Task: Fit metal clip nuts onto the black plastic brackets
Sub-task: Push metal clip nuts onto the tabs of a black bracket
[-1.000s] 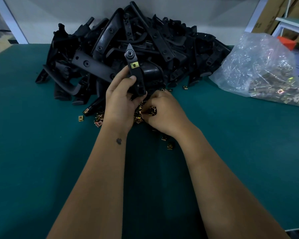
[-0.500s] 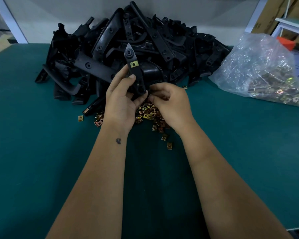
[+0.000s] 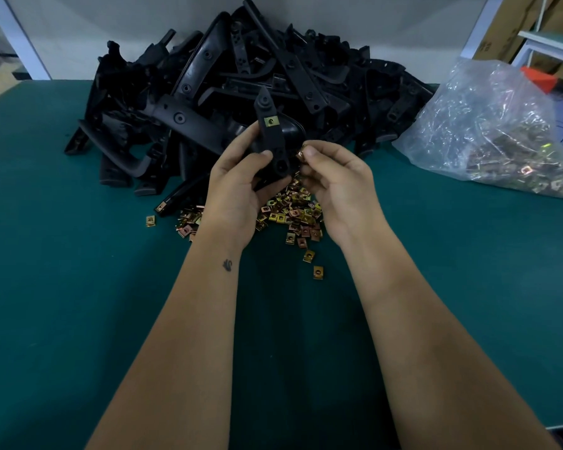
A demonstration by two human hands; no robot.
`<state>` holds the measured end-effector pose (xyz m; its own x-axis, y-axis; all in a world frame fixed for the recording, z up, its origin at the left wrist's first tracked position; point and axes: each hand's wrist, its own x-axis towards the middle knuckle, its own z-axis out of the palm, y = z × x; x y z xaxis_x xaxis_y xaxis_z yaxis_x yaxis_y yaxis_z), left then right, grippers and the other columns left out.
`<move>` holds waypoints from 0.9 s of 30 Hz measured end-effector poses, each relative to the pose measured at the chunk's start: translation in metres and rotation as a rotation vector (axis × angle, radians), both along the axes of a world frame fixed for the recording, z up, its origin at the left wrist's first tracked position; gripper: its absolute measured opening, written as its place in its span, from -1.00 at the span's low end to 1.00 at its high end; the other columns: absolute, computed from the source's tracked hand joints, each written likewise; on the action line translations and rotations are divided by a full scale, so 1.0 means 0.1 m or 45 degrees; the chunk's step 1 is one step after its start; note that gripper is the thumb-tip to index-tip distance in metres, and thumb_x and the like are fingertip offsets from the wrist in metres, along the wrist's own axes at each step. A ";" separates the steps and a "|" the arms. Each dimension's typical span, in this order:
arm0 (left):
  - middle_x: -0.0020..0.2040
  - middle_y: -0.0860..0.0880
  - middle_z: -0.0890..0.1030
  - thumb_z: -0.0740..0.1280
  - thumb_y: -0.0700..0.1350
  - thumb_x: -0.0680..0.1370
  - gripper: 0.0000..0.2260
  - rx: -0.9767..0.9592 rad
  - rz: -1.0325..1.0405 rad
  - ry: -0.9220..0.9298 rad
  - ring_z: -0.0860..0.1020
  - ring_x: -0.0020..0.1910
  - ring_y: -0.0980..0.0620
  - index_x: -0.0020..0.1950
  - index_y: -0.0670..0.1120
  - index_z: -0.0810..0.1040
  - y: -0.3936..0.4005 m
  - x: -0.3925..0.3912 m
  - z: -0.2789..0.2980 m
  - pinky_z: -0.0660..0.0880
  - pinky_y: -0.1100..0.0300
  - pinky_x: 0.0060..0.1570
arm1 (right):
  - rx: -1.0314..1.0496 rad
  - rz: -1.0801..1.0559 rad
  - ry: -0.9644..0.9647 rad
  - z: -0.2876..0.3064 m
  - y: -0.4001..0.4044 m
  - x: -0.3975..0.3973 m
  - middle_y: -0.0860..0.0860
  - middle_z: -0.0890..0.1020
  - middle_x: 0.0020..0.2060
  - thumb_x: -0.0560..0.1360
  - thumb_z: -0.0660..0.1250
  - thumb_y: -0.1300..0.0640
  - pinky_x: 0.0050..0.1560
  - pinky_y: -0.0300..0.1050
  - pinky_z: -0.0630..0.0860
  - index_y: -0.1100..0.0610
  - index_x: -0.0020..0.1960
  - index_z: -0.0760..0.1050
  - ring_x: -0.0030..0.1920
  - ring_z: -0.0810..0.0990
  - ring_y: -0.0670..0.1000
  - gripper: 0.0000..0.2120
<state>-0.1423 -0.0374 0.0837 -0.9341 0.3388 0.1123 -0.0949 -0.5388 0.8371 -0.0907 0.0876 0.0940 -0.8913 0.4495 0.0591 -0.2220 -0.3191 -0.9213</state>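
**Left hand holds a bracket upright, right hand pinches one clip nut beside it**

On the left part of the green table [image 3: 62, 287] there is only the bare cloth surface, and behind it, toward the wall, begins the big heap of black plastic brackets [image 3: 208, 92]. The heap reaches from the left-centre to the middle-right of the table, with the pieces lying across each other in all directions. A single loose nut [image 3: 150, 220] lies apart, just left of the scattered pile of clip nuts [image 3: 290, 216], which is spread on the cloth in front of the heap, below and between both hands.

The left hand [image 3: 238, 186] is raised over this pile. Its fingers and thumb are curled around the lower part of one black bracket [image 3: 270, 138], which stands nearly upright with the pointed end on top. A fitted clip nut [image 3: 271, 121] already sits on the upper part of this bracket.

Just right of the bracket, the right hand [image 3: 338, 186] pinches one brass-coloured clip nut [image 3: 301, 154] between thumb and forefinger, very near the bracket's lower end; I cannot tell if they touch. The other fingers are loosely curled.

At the far right a clear plastic bag [image 3: 488, 125] lies on the table, with more metal nuts inside.
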 end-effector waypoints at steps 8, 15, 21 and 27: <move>0.10 -0.01 0.69 0.20 -0.35 0.59 -0.59 -0.041 -0.040 0.026 0.65 0.06 0.02 0.38 -0.05 0.53 0.00 0.00 0.01 0.60 0.16 -0.09 | -0.111 0.088 -0.008 0.00 0.02 0.00 0.07 0.71 -0.23 0.49 0.39 0.32 -0.23 -0.24 0.55 0.14 -0.18 0.65 -0.29 0.62 -0.06 -0.86; 0.12 -0.03 0.68 0.22 -0.34 0.59 -0.62 -0.045 -0.040 0.025 0.66 0.04 0.02 0.32 -0.02 0.56 0.00 0.02 0.01 0.59 0.17 -0.12 | -0.121 0.063 0.004 -0.01 0.02 0.00 0.06 0.70 -0.24 0.51 0.38 0.33 -0.21 -0.24 0.56 0.16 -0.11 0.62 -0.26 0.64 -0.06 -0.89; 0.13 -0.07 0.67 0.22 -0.34 0.59 -0.61 -0.051 -0.046 0.012 0.64 0.06 0.00 0.37 -0.05 0.54 0.01 0.03 0.02 0.59 0.17 -0.14 | -0.078 0.067 0.026 -0.01 0.01 -0.01 0.05 0.70 -0.24 0.51 0.36 0.36 -0.18 -0.25 0.57 0.20 -0.03 0.64 -0.22 0.65 -0.07 -0.87; 0.11 -0.05 0.68 0.21 -0.34 0.60 -0.61 -0.048 -0.052 0.014 0.65 0.04 0.01 0.34 -0.02 0.55 0.00 0.02 0.01 0.60 0.16 -0.10 | -0.073 0.058 0.012 0.00 0.03 0.00 0.05 0.68 -0.31 0.53 0.34 0.34 -0.25 -0.23 0.55 0.17 -0.07 0.64 -0.33 0.61 -0.06 -0.86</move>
